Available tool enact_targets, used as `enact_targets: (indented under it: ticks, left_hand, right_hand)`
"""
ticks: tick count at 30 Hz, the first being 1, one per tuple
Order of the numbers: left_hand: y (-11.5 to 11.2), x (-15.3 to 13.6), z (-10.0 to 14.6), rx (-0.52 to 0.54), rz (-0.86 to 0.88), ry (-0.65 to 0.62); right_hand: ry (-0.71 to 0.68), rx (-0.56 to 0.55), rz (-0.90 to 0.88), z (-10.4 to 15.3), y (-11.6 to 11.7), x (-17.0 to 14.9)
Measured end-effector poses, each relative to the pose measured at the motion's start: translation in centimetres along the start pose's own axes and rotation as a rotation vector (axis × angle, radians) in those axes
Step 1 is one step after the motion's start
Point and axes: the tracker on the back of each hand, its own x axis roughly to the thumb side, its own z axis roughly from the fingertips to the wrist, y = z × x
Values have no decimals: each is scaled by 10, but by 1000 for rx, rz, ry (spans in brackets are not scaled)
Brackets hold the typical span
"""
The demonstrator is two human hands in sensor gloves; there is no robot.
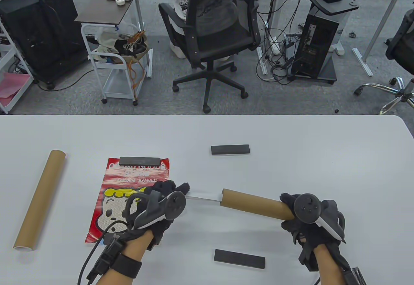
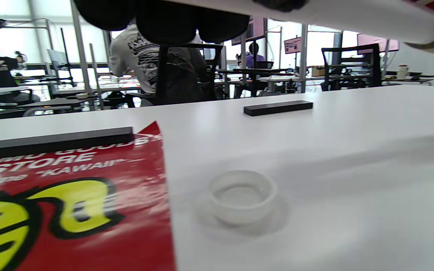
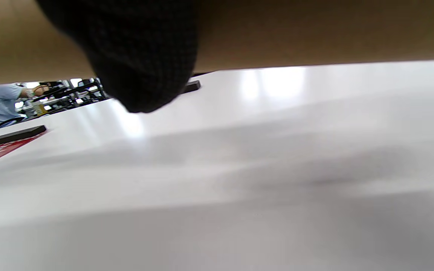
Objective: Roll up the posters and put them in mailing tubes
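We hold the mailing tube [image 1: 255,205] in our right hand [image 1: 307,215], its open end facing the left hand [image 1: 161,202], which grips the rolled poster [image 1: 203,197], both lying along one line between them.

white table [image 1: 323,168] | on it: cardboard tube [image 1: 40,199], red poster [image 1: 129,197], clear cap [image 2: 242,195], two black bars [image 1: 230,149] [image 1: 239,258]

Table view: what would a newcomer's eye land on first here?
Probably the right hand gripping a cardboard mailing tube off the table, while the left hand feeds a white rolled poster into its open end. Next, the red cartoon poster lying flat at centre-left, a dark bar on its far edge.
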Motion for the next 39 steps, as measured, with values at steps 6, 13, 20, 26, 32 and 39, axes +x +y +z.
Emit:
enact_targets:
  ticks: [6, 13, 20, 26, 32, 39]
  left_hand:
    - [14, 8, -1, 190, 451, -80]
    - [6, -21, 4, 261, 678, 104]
    - [-1, -13, -1, 198, 891, 52]
    - [-10, -9, -6, 121, 873, -23]
    - [-30, -9, -13, -195, 220, 70]
    - [-74, 9, -24, -403, -266, 86]
  right_hand:
    - [-118, -45, 21, 5, -4, 24]
    - [-158, -106, -14, 10, -9, 28]
    - [-147, -147, -12, 11, -8, 28]
    - [-159, -131, -63, 11, -8, 29]
    - [-129, -131, -54, 9, -8, 25]
    - [-111, -112, -32, 8, -6, 21]
